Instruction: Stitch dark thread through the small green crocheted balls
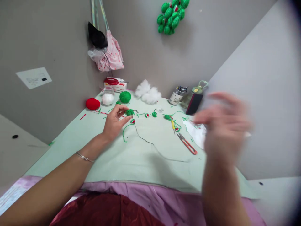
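My left hand point(116, 118) pinches a small green crocheted piece point(129, 112) between thumb and fingertips, above the table. A small green, red and white piece point(133, 121) hangs or lies just below it, with a green yarn tail. From the held piece a thin dark thread point(146, 140) runs down and to the right. My right hand point(223, 125) is raised at the right, smeared by motion; whether anything is in its fingers does not show. Nearest to it are orange-handled thread snips point(187, 144) and a yellow-handled crochet hook point(173, 125).
Red yarn point(92, 104), white yarn point(108, 99) and green yarn point(125, 97) balls sit at the back left of the pale green table point(113, 166). Behind are white stuffing point(148, 92), a pen cup point(176, 96) and a dark phone-like slab point(194, 104). Small crocheted pieces point(154, 114) and yarn scraps lie about.
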`<move>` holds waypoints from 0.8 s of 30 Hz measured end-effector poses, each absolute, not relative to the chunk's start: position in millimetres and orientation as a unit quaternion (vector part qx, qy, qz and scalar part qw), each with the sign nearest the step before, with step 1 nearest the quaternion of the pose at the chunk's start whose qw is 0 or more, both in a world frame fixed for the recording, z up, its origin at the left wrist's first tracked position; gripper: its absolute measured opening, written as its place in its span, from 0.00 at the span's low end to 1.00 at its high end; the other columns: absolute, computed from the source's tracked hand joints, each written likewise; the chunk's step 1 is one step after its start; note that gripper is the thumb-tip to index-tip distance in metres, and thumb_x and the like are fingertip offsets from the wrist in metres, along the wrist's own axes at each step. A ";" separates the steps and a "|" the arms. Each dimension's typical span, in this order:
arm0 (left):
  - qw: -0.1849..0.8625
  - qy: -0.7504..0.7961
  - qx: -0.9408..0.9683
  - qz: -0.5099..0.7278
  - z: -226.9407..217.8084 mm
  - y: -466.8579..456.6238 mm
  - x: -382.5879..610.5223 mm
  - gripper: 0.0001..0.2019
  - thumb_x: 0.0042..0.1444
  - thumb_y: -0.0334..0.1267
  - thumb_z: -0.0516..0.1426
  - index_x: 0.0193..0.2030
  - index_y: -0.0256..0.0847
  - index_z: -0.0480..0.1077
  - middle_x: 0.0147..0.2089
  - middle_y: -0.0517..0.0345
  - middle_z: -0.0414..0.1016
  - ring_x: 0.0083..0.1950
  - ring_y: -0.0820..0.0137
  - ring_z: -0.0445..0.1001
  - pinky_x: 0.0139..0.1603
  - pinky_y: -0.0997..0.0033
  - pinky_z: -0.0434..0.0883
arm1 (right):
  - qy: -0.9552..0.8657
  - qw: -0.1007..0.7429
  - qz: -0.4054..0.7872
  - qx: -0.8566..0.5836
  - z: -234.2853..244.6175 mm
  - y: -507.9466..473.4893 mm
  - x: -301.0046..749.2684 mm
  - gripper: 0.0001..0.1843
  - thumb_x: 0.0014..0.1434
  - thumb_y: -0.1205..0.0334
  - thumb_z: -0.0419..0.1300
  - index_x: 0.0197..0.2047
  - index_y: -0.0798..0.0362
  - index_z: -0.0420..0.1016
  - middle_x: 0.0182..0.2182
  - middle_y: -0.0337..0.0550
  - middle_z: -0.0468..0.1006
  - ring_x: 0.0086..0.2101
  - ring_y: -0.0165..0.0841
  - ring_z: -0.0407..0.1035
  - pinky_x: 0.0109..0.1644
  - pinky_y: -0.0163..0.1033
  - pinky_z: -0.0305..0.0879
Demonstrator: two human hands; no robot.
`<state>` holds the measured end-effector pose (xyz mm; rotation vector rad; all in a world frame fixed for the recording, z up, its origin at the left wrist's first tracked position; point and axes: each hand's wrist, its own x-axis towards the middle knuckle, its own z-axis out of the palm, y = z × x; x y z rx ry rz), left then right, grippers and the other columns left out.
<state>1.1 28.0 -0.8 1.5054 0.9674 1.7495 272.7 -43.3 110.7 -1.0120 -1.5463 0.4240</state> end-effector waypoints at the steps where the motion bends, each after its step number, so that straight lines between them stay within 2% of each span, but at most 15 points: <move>1: 0.317 0.357 0.572 0.667 -0.1 23.6 5.0 0.14 0.51 0.36 0.68 0.43 0.42 0.71 0.43 0.58 0.74 0.47 0.67 0.76 0.60 0.59 0.74 | -0.675 0.575 0.199 -0.417 102.2 -35.9 260.8 0.08 0.68 0.59 0.59 0.47 0.47 0.79 0.27 0.37 0.76 0.27 0.31 0.71 0.36 0.38 0.71; 3: 0.324 0.340 0.573 0.672 0.9 16.2 11.1 0.14 0.52 0.35 0.68 0.43 0.42 0.71 0.44 0.57 0.73 0.48 0.67 0.76 0.60 0.60 0.74 | -0.721 0.478 0.258 -0.429 77.5 -19.4 231.7 0.09 0.67 0.59 0.59 0.44 0.51 0.80 0.29 0.39 0.76 0.28 0.30 0.69 0.36 0.38 0.69; 5: 0.327 0.329 0.576 0.673 1.7 10.9 15.4 0.14 0.53 0.36 0.68 0.44 0.42 0.71 0.45 0.57 0.73 0.49 0.67 0.76 0.60 0.60 0.74 | -0.751 0.420 0.263 -0.437 51.1 -6.3 204.6 0.10 0.65 0.57 0.63 0.44 0.53 0.80 0.30 0.39 0.74 0.30 0.30 0.68 0.38 0.38 0.67; 8: 0.323 0.326 0.582 0.672 2.5 7.9 18.1 0.14 0.53 0.38 0.68 0.44 0.42 0.72 0.45 0.56 0.73 0.49 0.66 0.76 0.61 0.59 0.74 | -0.774 0.375 0.262 -0.438 28.6 -1.6 183.9 0.07 0.64 0.59 0.64 0.40 0.53 0.81 0.30 0.39 0.73 0.30 0.29 0.67 0.38 0.36 0.64; 11: 0.313 0.330 0.574 0.681 2.8 10.8 15.5 0.14 0.53 0.37 0.68 0.44 0.42 0.72 0.45 0.56 0.73 0.49 0.67 0.76 0.60 0.60 0.75 | -0.770 0.397 0.268 -0.421 34.7 -15.5 186.9 0.10 0.66 0.62 0.61 0.33 0.53 0.79 0.29 0.39 0.73 0.30 0.29 0.67 0.36 0.36 0.62; 15: 0.315 0.337 0.552 0.694 2.6 18.9 7.7 0.14 0.53 0.37 0.69 0.43 0.42 0.71 0.45 0.57 0.73 0.49 0.68 0.76 0.60 0.61 0.74 | -0.803 0.391 0.282 -0.351 57.2 -49.2 198.4 0.11 0.69 0.62 0.59 0.34 0.53 0.77 0.30 0.40 0.74 0.32 0.30 0.69 0.39 0.36 0.64; 18: 0.326 0.344 0.540 0.695 2.5 22.3 6.0 0.15 0.51 0.37 0.70 0.41 0.41 0.71 0.43 0.58 0.73 0.48 0.68 0.76 0.60 0.60 0.74 | -0.877 0.310 0.263 -0.256 63.1 -72.9 199.2 0.12 0.71 0.64 0.55 0.37 0.53 0.77 0.31 0.42 0.74 0.33 0.30 0.68 0.40 0.36 0.65; 21: 0.341 0.337 0.546 0.687 3.5 20.4 10.2 0.16 0.49 0.38 0.71 0.39 0.41 0.70 0.43 0.57 0.74 0.48 0.67 0.76 0.59 0.59 0.75 | -0.938 0.220 0.196 -0.182 64.2 -85.5 199.3 0.14 0.71 0.67 0.52 0.35 0.54 0.76 0.29 0.42 0.72 0.31 0.30 0.65 0.40 0.37 0.63; 24: 0.373 0.326 0.546 0.676 6.6 15.4 16.0 0.17 0.49 0.40 0.71 0.39 0.41 0.70 0.44 0.55 0.75 0.48 0.66 0.76 0.59 0.58 0.75 | -0.957 0.134 0.174 -0.189 71.2 -81.0 209.6 0.17 0.73 0.61 0.54 0.33 0.54 0.75 0.29 0.41 0.73 0.29 0.29 0.65 0.38 0.36 0.62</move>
